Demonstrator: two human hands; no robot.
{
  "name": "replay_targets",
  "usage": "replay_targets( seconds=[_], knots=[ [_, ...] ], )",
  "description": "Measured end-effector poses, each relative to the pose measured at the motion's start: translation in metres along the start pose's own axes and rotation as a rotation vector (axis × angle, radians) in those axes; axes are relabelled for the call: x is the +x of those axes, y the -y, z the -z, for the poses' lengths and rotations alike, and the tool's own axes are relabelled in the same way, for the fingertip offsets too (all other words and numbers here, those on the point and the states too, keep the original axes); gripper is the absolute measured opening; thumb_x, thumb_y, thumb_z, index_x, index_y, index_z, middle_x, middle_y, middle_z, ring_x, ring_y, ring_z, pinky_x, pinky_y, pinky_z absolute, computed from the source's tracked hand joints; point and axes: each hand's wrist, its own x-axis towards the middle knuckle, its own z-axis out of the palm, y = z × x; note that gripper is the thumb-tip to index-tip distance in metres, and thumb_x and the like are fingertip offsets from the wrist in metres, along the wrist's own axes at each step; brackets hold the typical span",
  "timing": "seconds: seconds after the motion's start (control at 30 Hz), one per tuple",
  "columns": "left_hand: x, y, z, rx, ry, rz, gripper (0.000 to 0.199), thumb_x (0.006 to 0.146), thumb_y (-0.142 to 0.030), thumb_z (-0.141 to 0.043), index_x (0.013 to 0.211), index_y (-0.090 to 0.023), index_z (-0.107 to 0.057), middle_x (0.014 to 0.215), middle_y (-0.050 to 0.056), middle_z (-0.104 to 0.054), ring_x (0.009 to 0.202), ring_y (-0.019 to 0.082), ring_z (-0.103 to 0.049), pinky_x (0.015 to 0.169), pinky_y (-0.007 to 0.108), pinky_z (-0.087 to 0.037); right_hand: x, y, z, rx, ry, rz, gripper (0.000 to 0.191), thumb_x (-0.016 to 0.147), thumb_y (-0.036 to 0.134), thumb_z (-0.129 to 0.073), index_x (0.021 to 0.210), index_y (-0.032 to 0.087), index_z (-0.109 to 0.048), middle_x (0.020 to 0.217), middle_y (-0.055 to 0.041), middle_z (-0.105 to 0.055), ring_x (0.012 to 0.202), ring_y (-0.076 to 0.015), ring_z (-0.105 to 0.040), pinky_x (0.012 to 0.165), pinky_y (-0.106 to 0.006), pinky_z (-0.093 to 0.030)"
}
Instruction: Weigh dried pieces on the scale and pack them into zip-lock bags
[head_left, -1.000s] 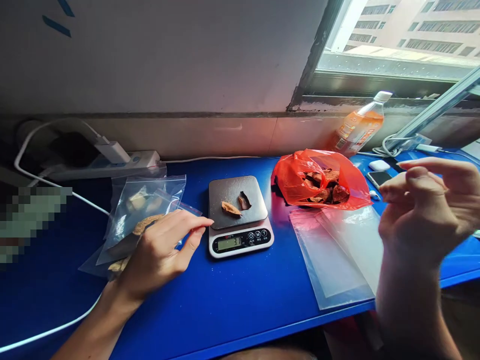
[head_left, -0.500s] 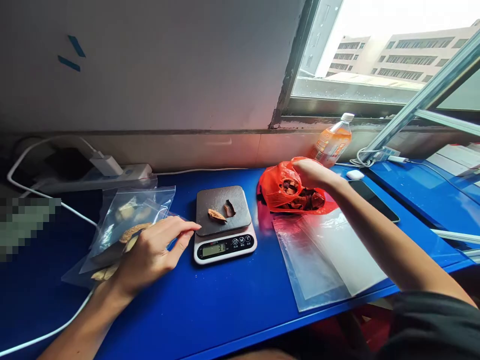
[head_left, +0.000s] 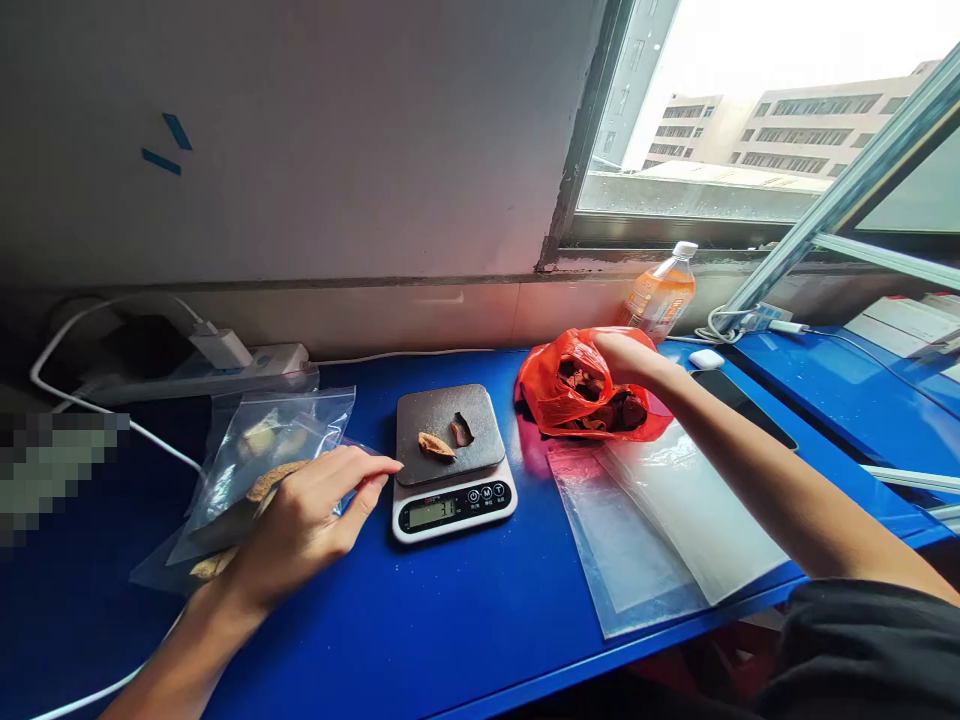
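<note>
A digital kitchen scale (head_left: 455, 505) reads 3.1 and carries a tan dried slice (head_left: 436, 447) and a dark curled dried piece (head_left: 461, 430) on its plate. My left hand (head_left: 319, 515) hovers at the scale's left edge, fingers stretched, thumb a little apart, nothing visible between them. My right hand (head_left: 626, 358) reaches into a red plastic bag (head_left: 541, 385) of dark reddish-brown dried pieces (head_left: 626, 410); its fingers are hidden inside. Beneath and beside my left hand lie clear zip bags (head_left: 225, 480) holding pale dried slices.
Flat clear plastic bags (head_left: 652, 540) lie at the blue table's (head_left: 360, 640) right front. A phone (head_left: 742, 405), a white earbud case (head_left: 706, 359) and an orange drink bottle (head_left: 660, 295) stand behind. A power strip (head_left: 279, 368) with white cables is at left; a metal frame (head_left: 840, 215) rises at right.
My right hand has gone slightly deeper into the red bag. My left hand keeps its place beside the scale. The whole view has shifted a little; the reading stays at 3.1.
</note>
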Motion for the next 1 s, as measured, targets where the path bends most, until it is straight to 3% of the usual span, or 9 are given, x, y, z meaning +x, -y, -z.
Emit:
replay_targets(
  seconds=[0.17, 0.3, 0.4, 0.53, 0.6, 0.67, 0.8, 0.87, 1.0],
  knots=[
    [0.001, -0.002, 0.002, 0.005, -0.008, -0.002, 0.018, 0.091, -0.019, -0.048, 0.095, -0.018, -0.066, 0.087, 0.001, -0.070, 0.081, 0.014, -0.065, 0.075, 0.025, -0.049, -0.017, 0.003, 0.022, 0.082, -0.211, -0.064, 0.009, 0.076, 0.022, -0.055, 0.079, 0.015, -0.061, 0.083, -0.0107, -0.063, 0.076, -0.0204, -0.057, 0.069, -0.029, -0.043],
    [0.002, -0.003, 0.004, 0.002, -0.030, -0.020, 0.017, 0.091, -0.019, -0.049, 0.095, -0.019, -0.065, 0.087, 0.000, -0.070, 0.080, 0.014, -0.066, 0.075, 0.025, -0.050, -0.056, 0.022, 0.035, 0.345, -0.341, -0.283, 0.017, 0.079, 0.033, -0.057, 0.081, 0.018, -0.064, 0.074, -0.0044, -0.061, 0.064, -0.0161, -0.053, 0.061, -0.028, -0.041],
    [0.001, -0.004, 0.005, -0.009, -0.033, -0.029, 0.017, 0.090, -0.019, -0.049, 0.095, -0.020, -0.065, 0.087, 0.000, -0.070, 0.080, 0.015, -0.066, 0.075, 0.026, -0.050, -0.091, 0.047, 0.038, 0.714, -0.261, -0.410, 0.024, 0.080, 0.041, -0.057, 0.086, 0.018, -0.063, 0.074, -0.0029, -0.062, 0.062, -0.0152, -0.054, 0.056, -0.027, -0.041],
    [0.001, -0.007, 0.002, -0.006, -0.025, -0.061, 0.017, 0.090, -0.016, -0.050, 0.095, -0.020, -0.065, 0.085, 0.000, -0.069, 0.078, 0.014, -0.065, 0.073, 0.026, -0.049, -0.115, 0.093, 0.038, 0.992, -0.038, -0.356, 0.022, 0.081, 0.039, -0.057, 0.077, 0.017, -0.061, 0.076, -0.0022, -0.061, 0.069, -0.0143, -0.055, 0.061, -0.026, -0.043],
    [0.001, -0.008, 0.001, -0.002, -0.020, -0.072, 0.016, 0.089, -0.015, -0.050, 0.095, -0.019, -0.065, 0.084, 0.000, -0.069, 0.077, 0.014, -0.065, 0.072, 0.027, -0.049, -0.111, 0.117, 0.038, 1.004, 0.062, -0.267, 0.021, 0.083, 0.038, -0.056, 0.078, 0.018, -0.060, 0.076, -0.0017, -0.060, 0.069, -0.0137, -0.054, 0.060, -0.025, -0.042],
    [0.001, -0.010, 0.001, -0.013, -0.009, -0.071, 0.017, 0.089, -0.014, -0.050, 0.094, -0.018, -0.065, 0.084, 0.001, -0.069, 0.077, 0.014, -0.065, 0.072, 0.027, -0.048, -0.097, 0.138, 0.035, 0.911, 0.074, -0.199, 0.018, 0.083, 0.034, -0.055, 0.078, 0.018, -0.060, 0.074, -0.0011, -0.059, 0.066, -0.0129, -0.052, 0.057, -0.024, -0.039],
    [0.001, -0.011, 0.005, -0.041, -0.003, -0.050, 0.017, 0.090, -0.013, -0.049, 0.095, -0.016, -0.065, 0.085, 0.003, -0.069, 0.079, 0.015, -0.064, 0.074, 0.029, -0.049, -0.051, 0.159, 0.010, 0.575, -0.182, -0.203, 0.006, 0.079, 0.021, -0.054, 0.080, 0.017, -0.059, 0.069, -0.0005, -0.058, 0.064, -0.0130, -0.052, 0.060, -0.025, -0.036],
    [0.000, -0.011, 0.007, -0.038, -0.011, -0.045, 0.017, 0.090, -0.012, -0.049, 0.095, -0.015, -0.065, 0.085, 0.003, -0.068, 0.078, 0.015, -0.063, 0.074, 0.029, -0.048, -0.028, 0.162, -0.008, 0.434, -0.282, -0.230, 0.009, 0.078, 0.018, -0.054, 0.086, 0.016, -0.059, 0.073, -0.0021, -0.060, 0.067, -0.0148, -0.054, 0.063, -0.027, -0.037],
    [-0.002, -0.009, 0.011, -0.049, -0.018, -0.054, 0.017, 0.090, -0.011, -0.049, 0.096, -0.015, -0.064, 0.084, 0.002, -0.067, 0.079, 0.015, -0.062, 0.075, 0.029, -0.048, -0.001, 0.166, -0.025, 0.387, -0.232, -0.186, 0.011, 0.083, 0.025, -0.055, 0.089, 0.016, -0.060, 0.077, -0.0041, -0.063, 0.070, -0.0169, -0.057, 0.064, -0.028, -0.038]
  ],
)
